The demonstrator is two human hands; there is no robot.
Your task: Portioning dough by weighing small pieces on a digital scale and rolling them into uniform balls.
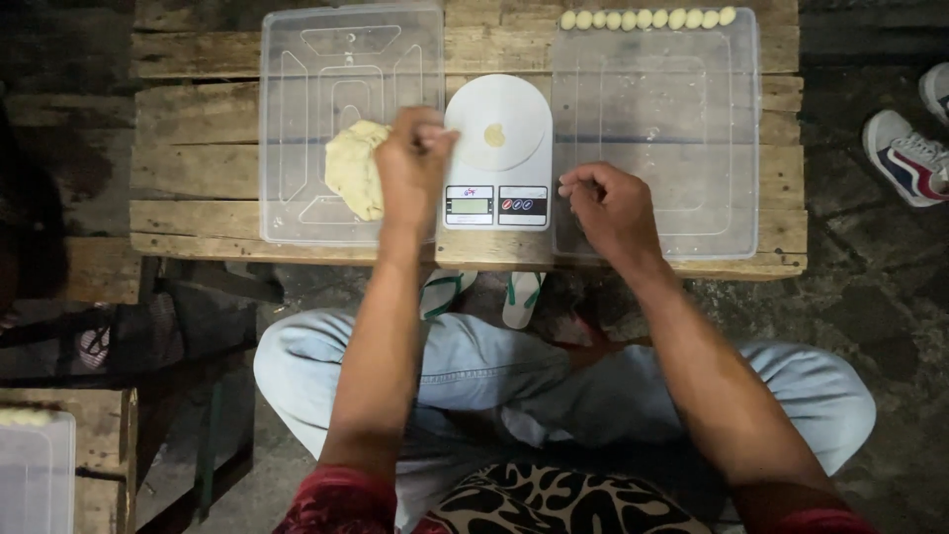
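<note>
1. View from above: a person sits cross-legged on the ground before a low wooden table (198,129) made of rough planks.
2. On the table, to the left, lies a clear plastic tray (297,119). A pale yellow lump of dough (351,168) rests in it, near its right side.
3. The left hand (413,163) is over the right edge of that tray, fingers curled in a loose fist, touching the right side of the lump. Whether it grips a pinch of dough cannot be told.
4. In the middle of the table stands a white kitchen scale (497,148) with a round plate. One small piece of dough (494,134) sits at the plate's centre.
5. To the right lies a second clear tray (732,148). A row of small dough balls (647,18) lines its far edge.
6. The right hand (611,208) rests at the near left corner of this tray, just beside the scale. Its fingers are curled inward with fingertips pinched together; anything held is too small to see.
7. Sandals (522,297) lie under the table, and a sneaker (909,158) shows at the far right.
</note>
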